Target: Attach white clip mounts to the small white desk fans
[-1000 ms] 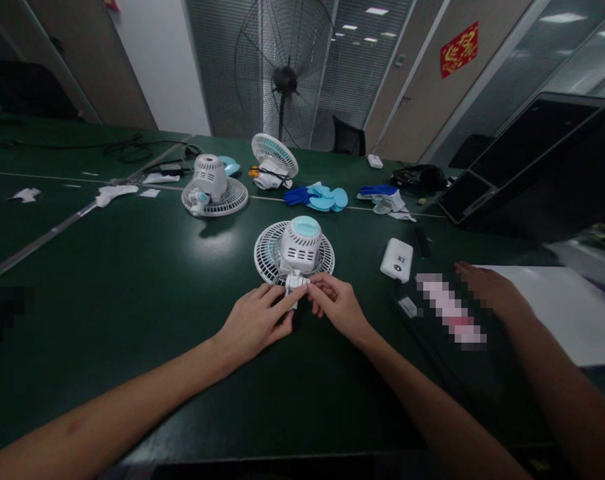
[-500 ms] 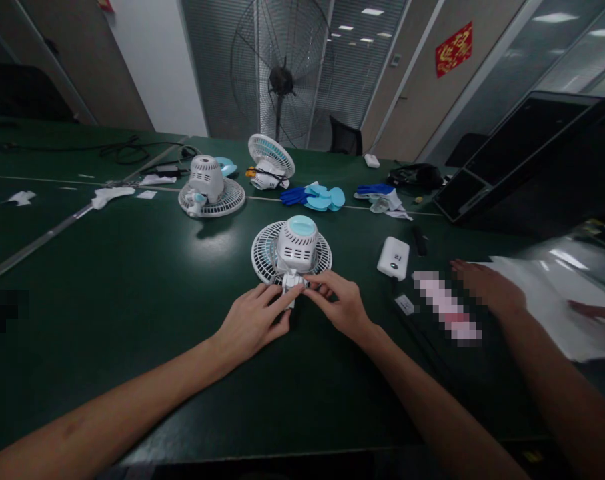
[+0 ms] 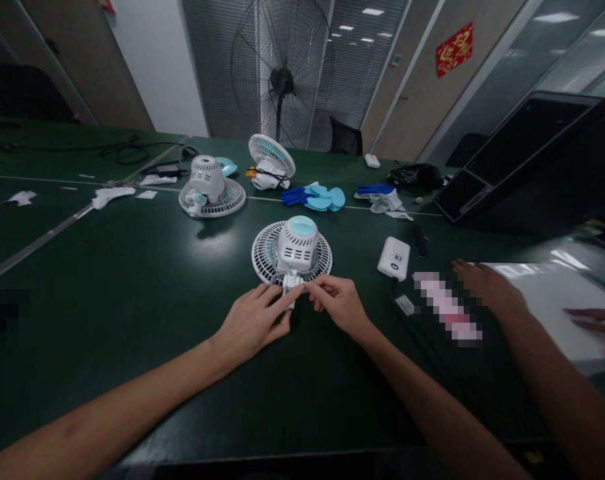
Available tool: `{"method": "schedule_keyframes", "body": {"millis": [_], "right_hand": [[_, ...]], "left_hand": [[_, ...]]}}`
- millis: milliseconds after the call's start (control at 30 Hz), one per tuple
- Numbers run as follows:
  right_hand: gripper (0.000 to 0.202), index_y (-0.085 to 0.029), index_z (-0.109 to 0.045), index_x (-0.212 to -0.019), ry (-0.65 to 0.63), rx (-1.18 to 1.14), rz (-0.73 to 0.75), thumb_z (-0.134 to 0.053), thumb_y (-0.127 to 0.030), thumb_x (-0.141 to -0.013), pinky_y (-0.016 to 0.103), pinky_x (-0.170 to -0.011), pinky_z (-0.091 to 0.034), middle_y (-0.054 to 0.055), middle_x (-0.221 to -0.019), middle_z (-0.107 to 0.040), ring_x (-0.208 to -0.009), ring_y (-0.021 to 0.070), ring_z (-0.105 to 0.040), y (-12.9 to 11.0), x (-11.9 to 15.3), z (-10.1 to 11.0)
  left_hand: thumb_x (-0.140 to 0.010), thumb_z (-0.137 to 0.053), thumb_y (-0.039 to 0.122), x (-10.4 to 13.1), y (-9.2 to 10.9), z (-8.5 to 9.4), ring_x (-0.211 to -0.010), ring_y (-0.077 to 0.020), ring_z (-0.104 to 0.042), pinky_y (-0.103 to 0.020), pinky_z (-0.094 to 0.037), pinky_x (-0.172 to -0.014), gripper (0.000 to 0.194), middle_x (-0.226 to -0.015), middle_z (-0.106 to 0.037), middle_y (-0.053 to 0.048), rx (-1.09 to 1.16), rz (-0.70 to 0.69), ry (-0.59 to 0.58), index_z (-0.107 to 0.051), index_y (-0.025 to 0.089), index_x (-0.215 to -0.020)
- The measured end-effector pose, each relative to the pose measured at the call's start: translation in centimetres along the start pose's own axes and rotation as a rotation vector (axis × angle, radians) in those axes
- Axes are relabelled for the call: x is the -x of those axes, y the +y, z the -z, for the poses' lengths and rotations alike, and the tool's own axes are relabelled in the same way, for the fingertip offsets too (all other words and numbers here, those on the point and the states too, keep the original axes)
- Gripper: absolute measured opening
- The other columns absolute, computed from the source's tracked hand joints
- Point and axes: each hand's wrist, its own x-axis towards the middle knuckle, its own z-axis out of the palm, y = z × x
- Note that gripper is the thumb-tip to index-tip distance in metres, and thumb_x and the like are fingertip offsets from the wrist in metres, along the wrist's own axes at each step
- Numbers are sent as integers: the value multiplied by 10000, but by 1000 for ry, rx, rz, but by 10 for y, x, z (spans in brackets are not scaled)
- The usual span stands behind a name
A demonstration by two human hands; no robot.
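A dark green desk [image 3: 147, 320] spreads before me in the head view. Taking the near fan [image 3: 301, 248] as the dial's centre, a second fan [image 3: 206, 180] lies grille-down at ten o'clock and a third [image 3: 271, 167] leans at eleven. Blue gloves and light-blue blades [image 3: 325, 198] sit near one o'clock, a white box [image 3: 394, 259] at three. Beyond the desk, at twelve, a big wire-caged fan [image 3: 282, 81] stands before blinds.

Over at three to four o'clock, a co-worker's hand [image 3: 495, 291] lies beside white sheeting [image 3: 537, 293]; another hand there is cut by the edge. A pinkish item [image 3: 447, 307] is pixelated beyond reading. Fingers partly cover the near fan's white mount [image 3: 291, 282], at its six o'clock.

The left hand [image 3: 255, 327] comes in from seven o'clock, closed round that mount, index finger across it and thumb below. The right hand [image 3: 339, 307] comes from five, thumb and index fingertips drawn close at the mount's side; how tightly they close, and on what, I can't tell.
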Motion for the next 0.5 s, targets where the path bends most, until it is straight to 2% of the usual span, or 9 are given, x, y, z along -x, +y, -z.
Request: {"method": "schedule_keyframes", "body": {"millis": [167, 267, 333, 400, 500], "right_hand": [[416, -181, -662, -730, -85, -243, -170, -709, -550, -915, 218, -467, -473, -17, -614, -619, -494, 104, -582, 2, -3, -2], [399, -172, -661, -782, -156, -409, -277, -715, -544, -915, 199, -462, -458, -23, -656, -615, -502, 85, -561, 0, -4, -3], [394, -172, -662, -819, -177, -436, -310, -699, -550, -924, 202, -459, -461, -23, -673, -610, -507, 87, -557, -1, -2, -4], [359, -182, -674, -902, -122, -334, -250, -680, -539, -938, 218, -464, -478, -18, -702, -623, -524, 102, -578, -2, 0, -4], [272, -214, -679, -1126, 4, 24, 23, -678, -429, -959, 252, -544, -526, 2, -801, -671, -621, 136, -642, -4, 4, -1]], "left_hand": [[-1000, -554, 250, 0, 0, -1, -943, -242, -620, -370, -570, -784, 560, -1109, -676, -80, 1, 7, -6, -449, 241, -1550], [-1000, -559, 249, 0, 0, -1, -946, -244, -621, -374, -573, -788, 582, -1119, -673, -81, 6, 5, -7, -424, 238, -1566], [-1002, -561, 253, 0, 0, 0, -946, -245, -622, -377, -577, -784, 592, -1117, -674, -81, 6, -1, -8, -409, 237, -1574], [-1003, -564, 256, 0, 0, 0, -948, -248, -624, -379, -580, -778, 585, -1115, -676, -79, 3, -5, -7, -417, 241, -1569], [-1005, -563, 255, 0, 0, 0, -965, -255, -624, -392, -585, -787, 561, -1139, -678, -85, -4, -7, -3, -440, 234, -1553]]}}
